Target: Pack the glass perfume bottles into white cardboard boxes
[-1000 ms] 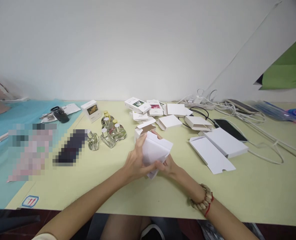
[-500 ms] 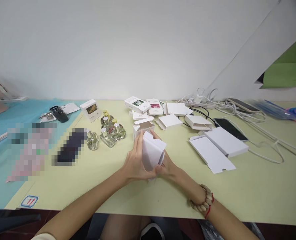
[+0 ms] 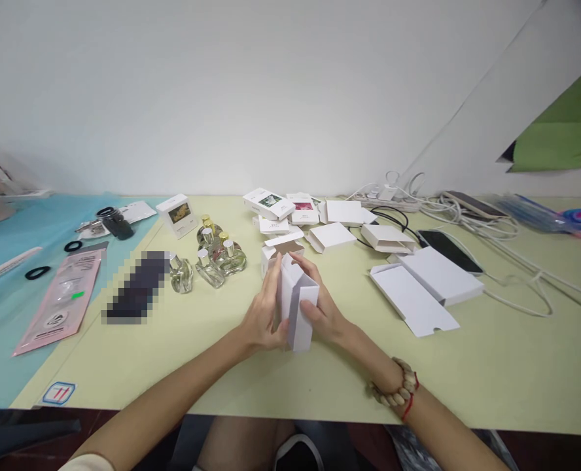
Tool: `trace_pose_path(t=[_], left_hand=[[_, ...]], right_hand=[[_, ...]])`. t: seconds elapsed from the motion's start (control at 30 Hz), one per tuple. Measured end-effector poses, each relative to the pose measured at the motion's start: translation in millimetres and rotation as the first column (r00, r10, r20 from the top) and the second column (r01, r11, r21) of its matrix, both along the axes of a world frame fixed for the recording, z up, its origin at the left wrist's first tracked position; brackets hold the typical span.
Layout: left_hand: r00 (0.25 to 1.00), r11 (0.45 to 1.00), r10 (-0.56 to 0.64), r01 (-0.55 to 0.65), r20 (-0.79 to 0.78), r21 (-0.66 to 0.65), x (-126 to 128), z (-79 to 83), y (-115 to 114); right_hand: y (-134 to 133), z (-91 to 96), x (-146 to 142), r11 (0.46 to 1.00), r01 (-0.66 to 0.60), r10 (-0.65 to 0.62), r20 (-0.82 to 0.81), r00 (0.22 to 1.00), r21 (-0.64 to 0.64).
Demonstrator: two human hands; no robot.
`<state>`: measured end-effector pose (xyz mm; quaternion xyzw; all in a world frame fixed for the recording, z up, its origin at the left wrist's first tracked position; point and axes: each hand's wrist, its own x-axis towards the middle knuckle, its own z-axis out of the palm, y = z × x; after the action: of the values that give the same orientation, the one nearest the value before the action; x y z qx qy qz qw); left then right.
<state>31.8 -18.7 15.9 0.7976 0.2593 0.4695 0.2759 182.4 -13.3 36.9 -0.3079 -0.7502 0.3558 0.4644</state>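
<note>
Both hands hold a white cardboard carton above the pale green table, near its middle. My left hand presses the carton's left side with its fingers laid along it. My right hand grips the right side from behind. The carton stands almost upright, its narrow face towards me and its top open. A small open white box sits just behind it.
Several glass perfume bottles stand left of the hands. Small printed boxes and flat white cartons lie behind and to the right. Cables, a power strip and a phone occupy the far right. A pink packet lies on blue cloth at left.
The carton has been squeezed from a wide, tilted shape into a narrow upright one. Both hands have closed in on its sides.
</note>
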Motion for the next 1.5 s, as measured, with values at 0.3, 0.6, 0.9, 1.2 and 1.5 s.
trace_pose_path(t=[0.3, 0.6, 0.9, 1.2, 1.5], left_hand=[[1.000, 1.000, 0.009, -0.009, -0.030, 0.009, 2.1, 5.6, -4.1], [0.995, 0.998, 0.040, -0.045, -0.096, -0.050, 1.6, 13.9, -6.8], [0.983, 0.993, 0.099, -0.086, -0.158, 0.086, 3.8, 7.1, -10.4], [0.987, 0.995, 0.092, -0.095, 0.132, 0.011, 6.4, 13.6, -10.1], [0.846, 0.880, 0.308, -0.081, 0.434, -0.468, 2.2, -2.0, -10.4]], right_hand=[[-3.1, 0.3, -0.7, 0.999, -0.011, 0.010, -0.032, 0.999, -0.044], [-2.3, 6.7, 0.8, 0.996, 0.003, -0.018, -0.168, 0.986, -0.090], [-1.4, 8.0, 2.9, 0.956, 0.111, -0.192, -0.293, 0.937, -0.270], [-0.4, 4.1, -4.4, 0.926, -0.037, -0.108, -0.360, 0.927, -0.375], [1.1, 14.4, -0.8, 0.908, 0.171, -0.288, -0.273, 0.918, -0.383]])
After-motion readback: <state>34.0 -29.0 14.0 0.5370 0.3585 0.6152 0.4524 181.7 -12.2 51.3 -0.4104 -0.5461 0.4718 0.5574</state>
